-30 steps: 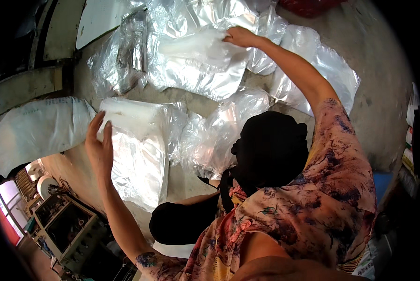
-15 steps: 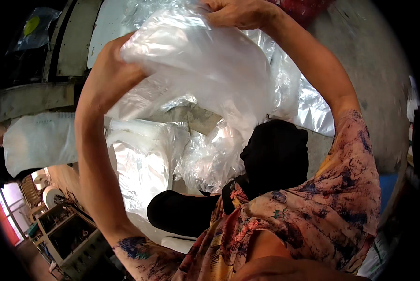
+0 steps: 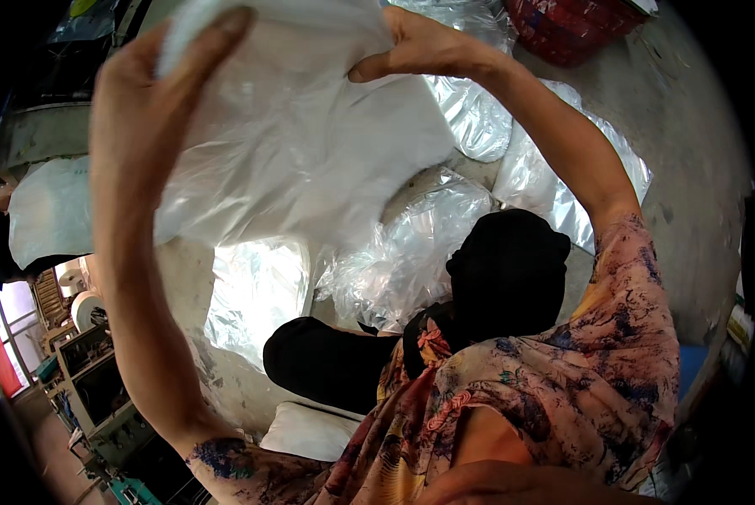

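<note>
A clear plastic bag (image 3: pixel 301 160) hangs spread out in front of me, wide and wrinkled. My left hand (image 3: pixel 171 71) is closed on its upper left edge, the thumb pressed over the plastic and slightly blurred. At the upper right edge my right hand (image 3: pixel 407 50) pinches the bag between thumb and fingers, some of which the plastic hides. Below the bag, between my black-clad legs and the hanging plastic, lie a flat stack of clear plastic bags (image 3: pixel 259 295) and a crumpled heap of clear plastic (image 3: pixel 407 248).
More clear plastic (image 3: pixel 474 114) lies on the concrete floor (image 3: pixel 664 143) beyond the bag. A red basket (image 3: pixel 567 34) stands at the far right. Beside me are a white cushion (image 3: pixel 310 431) and, at left, a grey metal cabinet (image 3: pixel 104 370) with tools.
My hands have drawn apart, the left one moving up and left. The bunched plastic bag has opened out between them, uncovering more of the floor and the red basket.
</note>
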The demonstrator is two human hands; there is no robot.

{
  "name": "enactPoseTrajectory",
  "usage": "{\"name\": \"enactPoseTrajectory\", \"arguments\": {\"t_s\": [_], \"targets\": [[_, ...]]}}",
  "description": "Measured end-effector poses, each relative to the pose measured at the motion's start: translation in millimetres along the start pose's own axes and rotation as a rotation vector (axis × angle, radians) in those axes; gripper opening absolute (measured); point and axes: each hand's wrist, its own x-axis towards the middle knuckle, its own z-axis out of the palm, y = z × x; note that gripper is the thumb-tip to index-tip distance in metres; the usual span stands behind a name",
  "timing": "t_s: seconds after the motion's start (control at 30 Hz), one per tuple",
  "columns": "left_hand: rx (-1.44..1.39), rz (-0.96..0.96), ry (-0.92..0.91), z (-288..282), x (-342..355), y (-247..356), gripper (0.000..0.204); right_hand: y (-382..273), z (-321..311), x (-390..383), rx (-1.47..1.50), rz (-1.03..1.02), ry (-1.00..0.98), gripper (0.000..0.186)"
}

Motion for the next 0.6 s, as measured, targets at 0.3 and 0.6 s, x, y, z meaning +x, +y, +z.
{"name": "enactPoseTrajectory", "arguments": {"t_s": [0.3,0.6], "targets": [[0.048,-0.056,0.509,-202,-116,-52,0.057,64,11,4,-0.156,0.097,-0.435,0.028],[-0.468,-0.700,0.442,-169,-297,-273,0.053,2,36,36,-0.378,0.103,-0.364,0.057]]}}
